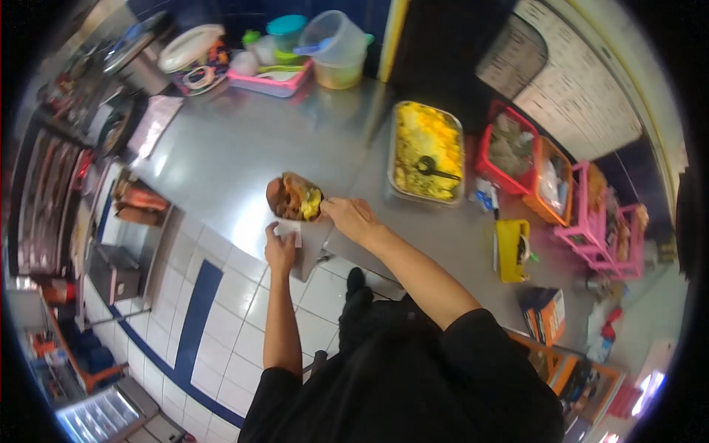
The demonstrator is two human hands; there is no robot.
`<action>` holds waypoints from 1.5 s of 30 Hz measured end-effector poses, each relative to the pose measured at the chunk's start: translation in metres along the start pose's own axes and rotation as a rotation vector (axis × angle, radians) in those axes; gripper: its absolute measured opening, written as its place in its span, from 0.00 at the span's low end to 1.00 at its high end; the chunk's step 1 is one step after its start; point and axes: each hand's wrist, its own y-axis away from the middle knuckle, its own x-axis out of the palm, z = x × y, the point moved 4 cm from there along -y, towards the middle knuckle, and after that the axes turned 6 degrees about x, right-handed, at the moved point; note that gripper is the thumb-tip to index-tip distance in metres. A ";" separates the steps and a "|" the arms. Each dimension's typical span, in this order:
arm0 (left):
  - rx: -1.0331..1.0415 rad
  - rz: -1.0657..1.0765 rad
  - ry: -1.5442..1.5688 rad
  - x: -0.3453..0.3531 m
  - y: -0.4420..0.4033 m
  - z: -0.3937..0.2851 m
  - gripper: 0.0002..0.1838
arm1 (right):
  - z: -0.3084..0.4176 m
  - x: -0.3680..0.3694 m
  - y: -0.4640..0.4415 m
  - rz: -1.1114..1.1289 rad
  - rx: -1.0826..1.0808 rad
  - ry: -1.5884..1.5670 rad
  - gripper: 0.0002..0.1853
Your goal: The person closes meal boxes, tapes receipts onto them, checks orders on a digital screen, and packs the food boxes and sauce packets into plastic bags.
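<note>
Food box (284, 198), open and filled with brown and yellow pieces, sits at the counter (229, 162)'s near edge; step in hand looks like adjusting it or its contents, my right hand (353, 218) drawn narrow at its right end, my left hand (281, 252) curled by a white slip (289, 230) on its near side, can't tell whether either actually grips. Next move calls, I'd judge, for a light, level touch against spills. To the right, tray (425, 197) holds yellow-and-green food (425, 125) and black spoon (427, 165); farther right, red basket (485, 144) holds packets.
</note>
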 end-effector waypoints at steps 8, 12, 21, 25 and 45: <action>0.086 0.531 0.254 0.139 0.134 -0.063 0.20 | -0.116 -0.068 0.215 -0.033 0.301 0.057 0.10; 0.297 0.636 0.145 0.195 0.197 -0.126 0.18 | -0.161 -0.087 0.300 -0.156 0.456 0.123 0.12; 0.743 0.455 -0.130 0.223 0.224 -0.205 0.18 | -0.234 -0.083 0.371 -0.862 0.692 -0.167 0.13; 0.871 0.381 -0.177 0.220 0.225 -0.200 0.22 | -0.260 -0.057 0.376 -0.574 1.100 0.074 0.16; 0.851 -0.091 -0.025 0.133 0.280 -0.236 0.09 | -0.139 -0.064 0.355 -0.080 0.268 -0.592 0.12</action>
